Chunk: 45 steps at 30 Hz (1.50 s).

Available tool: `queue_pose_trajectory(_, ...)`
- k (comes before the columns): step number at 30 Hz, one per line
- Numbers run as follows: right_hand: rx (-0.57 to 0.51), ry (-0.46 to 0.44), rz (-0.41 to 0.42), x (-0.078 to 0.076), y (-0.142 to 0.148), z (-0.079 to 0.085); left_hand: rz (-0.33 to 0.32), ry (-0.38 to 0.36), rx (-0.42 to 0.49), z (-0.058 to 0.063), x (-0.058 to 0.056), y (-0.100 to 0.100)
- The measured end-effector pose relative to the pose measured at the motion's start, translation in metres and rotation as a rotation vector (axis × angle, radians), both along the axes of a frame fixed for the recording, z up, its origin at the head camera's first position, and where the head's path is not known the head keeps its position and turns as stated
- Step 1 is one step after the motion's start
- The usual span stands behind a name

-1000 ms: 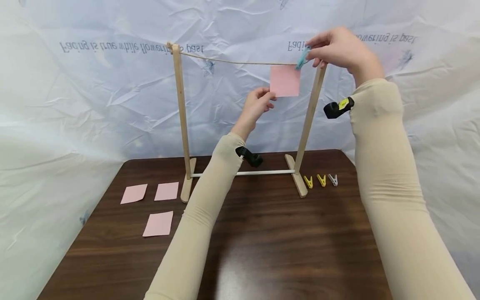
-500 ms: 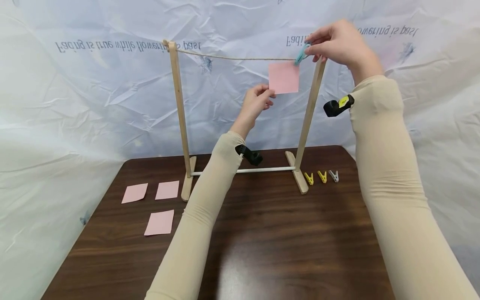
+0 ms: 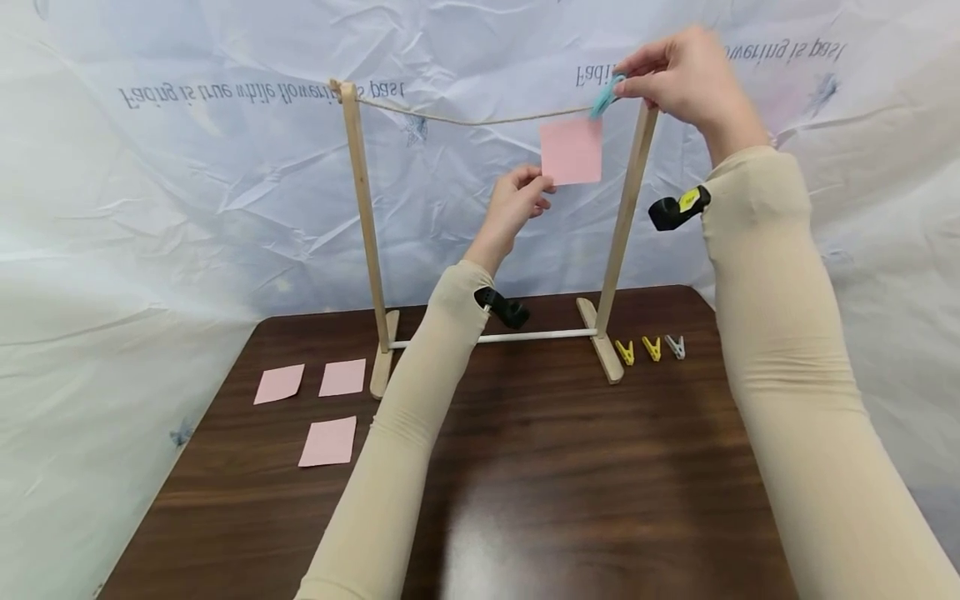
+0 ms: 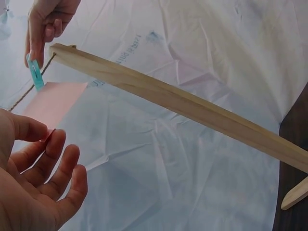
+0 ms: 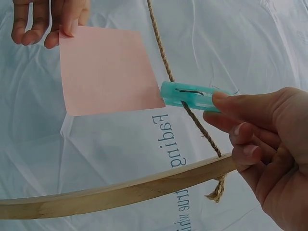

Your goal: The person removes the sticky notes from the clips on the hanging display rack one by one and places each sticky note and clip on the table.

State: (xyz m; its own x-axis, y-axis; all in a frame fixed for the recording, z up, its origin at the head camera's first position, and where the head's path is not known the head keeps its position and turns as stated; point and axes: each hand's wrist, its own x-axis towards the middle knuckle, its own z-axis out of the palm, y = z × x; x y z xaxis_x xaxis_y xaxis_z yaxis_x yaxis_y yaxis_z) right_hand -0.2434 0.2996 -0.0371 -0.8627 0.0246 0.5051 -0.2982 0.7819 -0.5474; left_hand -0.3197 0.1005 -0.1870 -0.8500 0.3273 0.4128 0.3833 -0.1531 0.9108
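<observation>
A square pink paper note point(image 3: 572, 152) hangs just below the twine point(image 3: 480, 122) near the right end of a wooden stand. My left hand point(image 3: 517, 200) pinches the note's lower left corner between thumb and forefinger, the other fingers loose. In the right wrist view, a teal clothespin point(image 5: 190, 95) lies across the twine, its tip at the note's upper corner. The thumb and fingers of my right hand point(image 3: 690, 83) pinch the clothespin's far end. Whether its jaws have closed on the paper I cannot tell.
Several clothespins, such as a yellow clothespin point(image 3: 626, 353) and a grey clothespin point(image 3: 676, 347), lie right of the stand's foot point(image 3: 600, 342). Pink notes lie at left, one note point(image 3: 328, 442) nearest. A white rod point(image 3: 536, 337) joins the feet on the dark table point(image 3: 555, 467). Printed cloth hangs behind.
Both hands keep their grips on the note and the clothespin. The right hand, clothespin and note sit slightly higher in the head view, which has itself shifted a little.
</observation>
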Motion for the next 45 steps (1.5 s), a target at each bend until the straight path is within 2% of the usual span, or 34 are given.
queue_pose_trajectory(6,-0.023,0.052,-0.051,0.002,-0.001,0.001,-0.01,-0.009,-0.003,0.003,-0.002,-0.003)
queue_pose_trajectory(11,-0.081,0.099,-0.041,0.004,-0.001,-0.001,-0.009,-0.008,-0.012,0.003,-0.002,-0.008)
queue_pose_trajectory(17,-0.154,0.103,0.004,0.005,-0.002,-0.003,0.002,-0.002,-0.032,-0.001,-0.002,-0.015)
queue_pose_trajectory(26,-0.332,0.082,0.143,0.014,0.006,-0.01,-0.008,0.026,-0.053,-0.008,-0.001,-0.02)
queue_pose_trajectory(31,-0.351,0.113,0.177,0.023,0.009,-0.02,0.006,0.08,-0.079,-0.011,0.002,-0.027)
queue_pose_trajectory(37,-0.365,0.134,0.165,0.032,0.018,-0.037,0.046,0.102,-0.108,-0.018,0.01,-0.054)
queue_pose_trajectory(45,-0.407,0.126,0.112,0.037,0.035,-0.062,0.103,0.14,-0.159,-0.026,0.02,-0.111)
